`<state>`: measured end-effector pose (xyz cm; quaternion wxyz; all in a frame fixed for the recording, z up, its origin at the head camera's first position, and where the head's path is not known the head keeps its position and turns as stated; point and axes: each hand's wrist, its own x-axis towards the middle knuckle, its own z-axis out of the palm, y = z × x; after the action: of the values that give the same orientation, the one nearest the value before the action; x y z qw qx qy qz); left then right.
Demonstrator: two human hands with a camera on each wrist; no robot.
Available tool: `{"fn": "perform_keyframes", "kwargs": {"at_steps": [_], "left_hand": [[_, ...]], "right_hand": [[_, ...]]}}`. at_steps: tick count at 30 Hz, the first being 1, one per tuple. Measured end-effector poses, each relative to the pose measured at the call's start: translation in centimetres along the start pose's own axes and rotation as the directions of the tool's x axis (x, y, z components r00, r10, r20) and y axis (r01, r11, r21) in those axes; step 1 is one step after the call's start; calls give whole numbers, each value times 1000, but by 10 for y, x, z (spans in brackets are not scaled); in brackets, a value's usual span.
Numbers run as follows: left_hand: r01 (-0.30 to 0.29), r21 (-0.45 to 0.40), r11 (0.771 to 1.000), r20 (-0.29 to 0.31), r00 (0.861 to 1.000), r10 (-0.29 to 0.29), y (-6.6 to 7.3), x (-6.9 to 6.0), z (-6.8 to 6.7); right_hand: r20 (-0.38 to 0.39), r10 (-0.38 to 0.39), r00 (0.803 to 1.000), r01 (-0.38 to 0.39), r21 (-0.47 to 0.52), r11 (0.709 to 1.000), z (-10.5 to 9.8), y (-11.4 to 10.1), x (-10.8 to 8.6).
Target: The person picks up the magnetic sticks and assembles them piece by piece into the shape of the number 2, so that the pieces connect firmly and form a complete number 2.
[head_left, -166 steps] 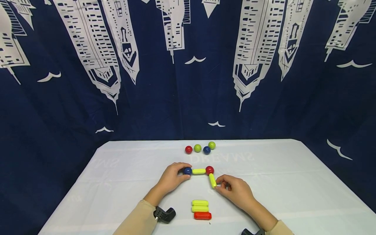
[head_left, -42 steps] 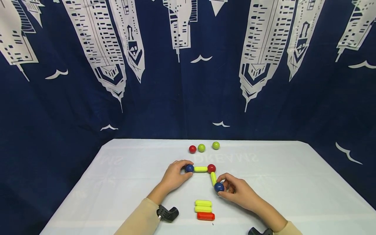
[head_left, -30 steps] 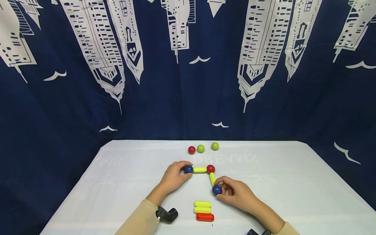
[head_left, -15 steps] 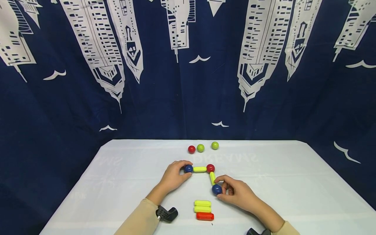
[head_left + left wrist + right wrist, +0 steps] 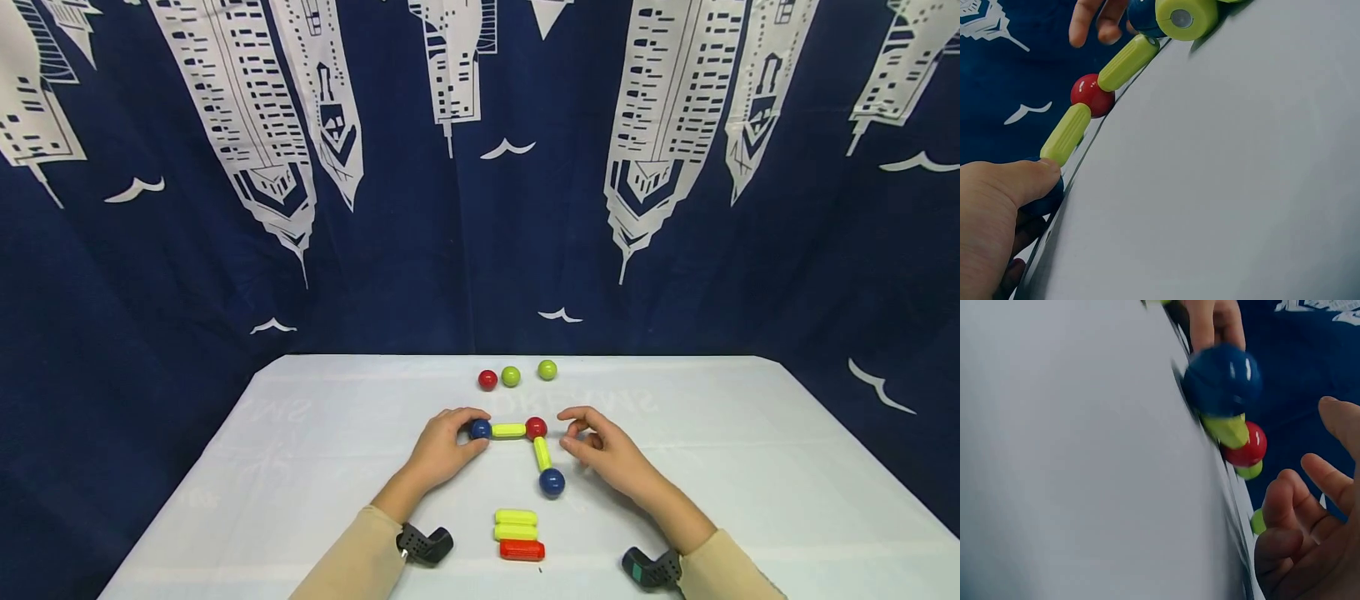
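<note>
My left hand (image 5: 441, 450) pinches a blue ball (image 5: 481, 429) between thumb and fingers; in the left wrist view the thumb (image 5: 1029, 178) covers part of it. From that ball a yellow-green rod (image 5: 508, 431) runs right to a red ball (image 5: 536, 427). A second yellow-green rod (image 5: 542, 454) leads from the red ball toward the front, ending at another blue ball (image 5: 552, 482). Right of the red ball hovers my right hand (image 5: 609, 457), holding nothing, thumb and index finger apart. The right wrist view shows a gap between its fingers and the near blue ball (image 5: 1222, 380).
Two yellow-green rods (image 5: 516, 524) and a red rod (image 5: 522, 550) lie side by side nearer the front. At the back of the white table (image 5: 337, 500) sit a loose red ball (image 5: 487, 380) and two green balls (image 5: 511, 377). A dark blue printed cloth (image 5: 465, 275) hangs behind.
A blue ball from the back row now sits at the front end of the second rod. My right hand has released it and moved away toward the back. My left hand keeps its hold.
</note>
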<state>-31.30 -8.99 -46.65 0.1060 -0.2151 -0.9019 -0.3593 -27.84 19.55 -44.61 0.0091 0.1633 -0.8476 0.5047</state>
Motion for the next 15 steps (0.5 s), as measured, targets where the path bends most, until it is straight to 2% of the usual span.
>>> {"fn": "perform_keyframes", "kwargs": {"at_steps": [4,10,15], "left_hand": [[-14,5,1000,1,1000,14,0,1,1],[-11,3,1000,6,1000,11,0,2,1],[-3,6,1000,4,1000,2,-1,1,0]], "right_hand": [[-16,48,999,-48,11,999,-2,2,21],[15,80,997,-80,-7,997,4,4,40],[50,56,997,-54,-37,998,10,7,47]]}}
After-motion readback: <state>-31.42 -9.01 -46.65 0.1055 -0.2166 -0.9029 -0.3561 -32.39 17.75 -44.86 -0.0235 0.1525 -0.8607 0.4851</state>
